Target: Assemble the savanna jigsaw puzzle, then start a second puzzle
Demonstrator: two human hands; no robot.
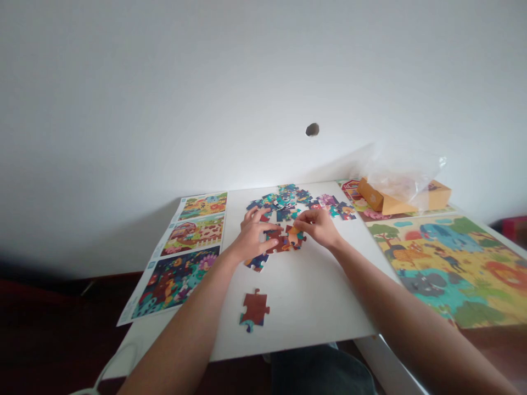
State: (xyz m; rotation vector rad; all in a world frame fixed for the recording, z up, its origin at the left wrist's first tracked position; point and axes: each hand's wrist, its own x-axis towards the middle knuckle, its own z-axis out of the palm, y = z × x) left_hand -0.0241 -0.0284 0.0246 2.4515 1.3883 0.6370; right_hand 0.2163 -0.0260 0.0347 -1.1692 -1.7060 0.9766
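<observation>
Fingers spread, my left hand (254, 236) rests on the white table with its fingertips on a brown puzzle piece (280, 244). My right hand (320, 226) pinches the upper edge of an orange and brown puzzle piece (295, 238), which lies against the brown one; whether the two are locked together I cannot tell. Partly under my left wrist is a dark blue piece (258, 262). Nearer to me lies a single brown piece (254, 309) with a teal corner. Beyond my hands, several loose teal and dark puzzle pieces (285, 201) are heaped.
A reference sheet (171, 281) with three pictures lies at the left. On the right sits a finished animal puzzle (457, 269). Behind it, an orange box (395, 204) bears a clear plastic bag (405, 173). A white wall (247, 99) with a hole borders the table's back.
</observation>
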